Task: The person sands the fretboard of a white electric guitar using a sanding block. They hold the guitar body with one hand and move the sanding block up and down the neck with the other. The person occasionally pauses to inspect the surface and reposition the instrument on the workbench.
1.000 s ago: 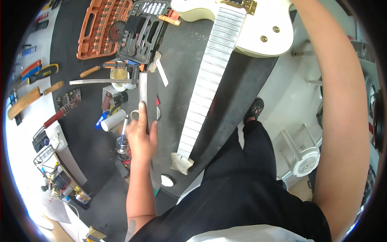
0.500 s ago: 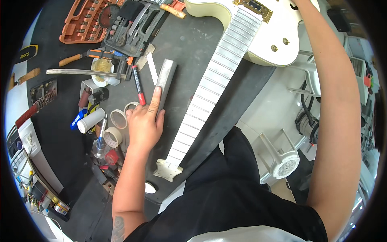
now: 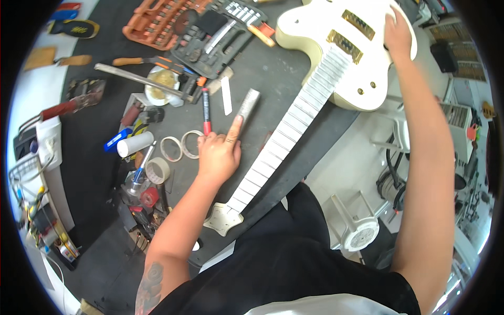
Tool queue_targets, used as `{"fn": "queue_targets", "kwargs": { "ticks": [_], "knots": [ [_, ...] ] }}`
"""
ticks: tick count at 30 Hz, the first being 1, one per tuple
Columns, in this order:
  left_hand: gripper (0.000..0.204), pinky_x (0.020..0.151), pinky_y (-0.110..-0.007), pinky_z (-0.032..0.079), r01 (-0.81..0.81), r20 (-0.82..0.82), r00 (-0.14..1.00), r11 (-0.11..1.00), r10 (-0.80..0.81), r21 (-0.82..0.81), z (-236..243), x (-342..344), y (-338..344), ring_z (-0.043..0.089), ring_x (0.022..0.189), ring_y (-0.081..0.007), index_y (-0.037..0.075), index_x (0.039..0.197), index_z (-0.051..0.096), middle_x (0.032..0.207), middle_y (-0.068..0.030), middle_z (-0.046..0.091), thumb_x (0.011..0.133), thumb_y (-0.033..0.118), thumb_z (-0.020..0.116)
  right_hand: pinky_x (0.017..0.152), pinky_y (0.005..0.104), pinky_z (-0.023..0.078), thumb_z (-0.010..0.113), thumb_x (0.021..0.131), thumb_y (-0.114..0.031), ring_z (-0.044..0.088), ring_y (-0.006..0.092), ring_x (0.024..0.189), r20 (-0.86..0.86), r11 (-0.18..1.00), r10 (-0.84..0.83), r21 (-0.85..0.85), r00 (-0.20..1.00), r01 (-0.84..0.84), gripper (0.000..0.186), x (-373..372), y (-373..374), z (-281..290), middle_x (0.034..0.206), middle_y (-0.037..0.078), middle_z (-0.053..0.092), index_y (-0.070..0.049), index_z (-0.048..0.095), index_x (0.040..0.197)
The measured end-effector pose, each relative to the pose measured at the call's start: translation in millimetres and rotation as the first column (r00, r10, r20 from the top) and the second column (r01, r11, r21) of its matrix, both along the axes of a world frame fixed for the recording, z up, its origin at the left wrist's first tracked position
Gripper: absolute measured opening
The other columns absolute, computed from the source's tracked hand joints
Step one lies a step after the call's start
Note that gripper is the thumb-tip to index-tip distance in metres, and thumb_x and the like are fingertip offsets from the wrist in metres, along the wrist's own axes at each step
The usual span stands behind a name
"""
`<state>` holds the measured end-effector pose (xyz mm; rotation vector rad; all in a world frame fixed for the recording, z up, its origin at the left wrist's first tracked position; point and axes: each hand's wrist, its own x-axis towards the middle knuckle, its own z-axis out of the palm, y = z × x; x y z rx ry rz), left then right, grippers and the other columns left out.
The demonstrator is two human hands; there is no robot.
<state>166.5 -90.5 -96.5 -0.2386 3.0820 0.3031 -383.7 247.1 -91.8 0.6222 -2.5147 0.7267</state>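
My left hand (image 3: 218, 157) is closed around a straight grey metal bar (image 3: 249, 102), its index finger laid along the top. Whether the bar rests on the bench or is slightly raised I cannot tell. Just right of it runs the fretted neck of a cream electric guitar (image 3: 362, 73), slanting down to a star-like headstock (image 3: 224, 219). The fretboard (image 3: 294, 118) looks pale, with dark lines at the frets. My right hand (image 3: 397, 35) lies on the guitar body's far right edge, fingers extended. A red-and-black marker (image 3: 206, 111) is by my left knuckles.
Tape rings (image 3: 171, 149), a white cylinder (image 3: 135, 144) and a white strip (image 3: 226, 95) lie on the dark bench. Behind them are a clamp (image 3: 144, 83), a bowl (image 3: 163, 86) and open tool cases (image 3: 215, 39). A white stool (image 3: 362, 233) stands on the floor at right.
The view has shifted, bringing more of the guitar body and my right hand into sight. My left hand has drawn the bar away from the white strip, tilting it further right.
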Motion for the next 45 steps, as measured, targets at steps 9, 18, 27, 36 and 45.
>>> {"fn": "queue_targets", "kwargs": {
  "ticks": [9,18,27,36,45],
  "knots": [
    [0.069,0.105,-0.061,0.049,-0.219,0.14,0.969,0.971,0.205,0.091,51,10,-2,0.07,0.114,-0.0401,0.016,0.164,0.054,0.111,-0.0204,0.076,0.101,0.034,0.074,0.123,0.0485,0.041,0.064,0.101,-0.003,0.059,0.0385,0.141,0.337,0.99,0.034,0.121,0.941,-0.079,0.04,349,152,54,0.145,0.02,0.068,0.001,0.067,0.14],
    [0.048,0.104,-0.056,0.056,-0.458,0.02,0.883,0.852,0.469,0.256,22,33,-43,0.071,0.12,-0.046,0.01,0.145,0.069,0.129,-0.0253,0.073,0.097,0.013,0.064,0.096,0.051,0.058,0.059,0.108,-0.032,0.075,0.042,0.109,0.789,0.639,-0.578,0.595,0.206,-0.487,0.037,638,482,-10,0.11,0.023,0.078,-0.002,0.076,0.123],
    [0.05,0.104,-0.057,0.058,-0.519,0.132,0.855,0.831,0.502,0.202,121,34,-3,0.073,0.119,-0.0439,0.008,0.14,0.071,0.13,-0.0238,0.074,0.091,0.013,0.065,0.084,0.0462,0.058,0.06,0.1,-0.028,0.07,0.0336,0.088,0.953,0.853,-0.277,0.304,0.125,-0.425,0.033,485,468,-66,0.094,0.019,0.071,0.001,0.073,0.108],
    [0.049,0.095,-0.044,0.059,-0.581,-0.402,0.543,0.676,0.737,0.454,241,138,77,0.074,0.106,-0.0339,0.004,0.138,0.074,0.117,-0.0184,0.076,0.091,0.012,0.076,0.047,0.0355,0.044,0.058,0.1,-0.021,0.064,0.0208,0.061,0.991,0.993,-0.116,0.114,0.06,0.033,0.023,245,341,-49,0.09,0.009,0.069,-0.004,0.07,0.11],
    [0.054,0.097,-0.048,0.059,-0.945,-0.908,-0.325,-0.071,0.263,0.318,481,391,-24,0.076,0.111,-0.0393,-0.001,0.144,0.06,0.125,-0.0201,0.078,0.103,0.032,0.069,0.069,0.0458,0.056,0.066,0.1,-0.025,0.076,0.0334,0.087,0.939,0.788,-0.024,0.229,0.343,-0.572,0.031,185,284,-82,0.109,0.015,0.078,-0.003,0.075,0.121]
  ]
}}
